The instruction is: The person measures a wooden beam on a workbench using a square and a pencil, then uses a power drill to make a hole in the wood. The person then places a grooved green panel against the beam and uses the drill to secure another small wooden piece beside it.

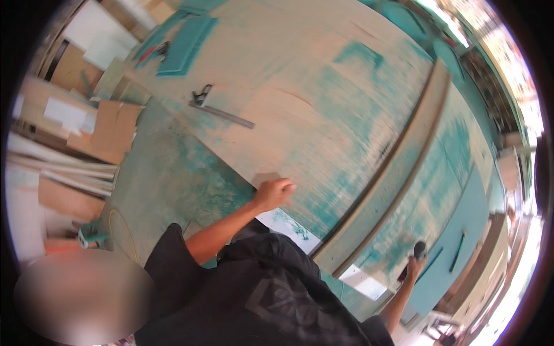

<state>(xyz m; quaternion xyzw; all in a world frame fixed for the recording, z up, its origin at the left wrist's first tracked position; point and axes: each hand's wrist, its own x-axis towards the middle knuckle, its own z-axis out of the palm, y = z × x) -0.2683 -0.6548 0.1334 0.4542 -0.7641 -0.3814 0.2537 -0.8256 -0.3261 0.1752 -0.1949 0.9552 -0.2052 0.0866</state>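
A person in a black shirt point(231, 308) leans at a wide, teal-stained wooden counter point(277, 63), arms spread to either side of a long board with raised edges point(388, 179). The right hand point(415, 266) has its grip clamped on a dark hand tool point(419, 249), which is at the right-hand part of the counter, just beside a flat teal panel point(441, 268); whether the tool touches the surface cannot be told. The left hand point(276, 195), slightly blurred, is at the counter's near edge with its fingers curled inward, and one cannot tell whether its grip is fully together. Close below it lies a white sheet point(291, 226) spotted with teal. Farther up the counter rests a metal square point(228, 115), well apart from both hands, and beyond that a ridged teal piece point(187, 47) near a red-handled tool point(148, 54). Brown cardboard point(115, 130) stands off to the left, beyond the teal-stained floor point(167, 167)
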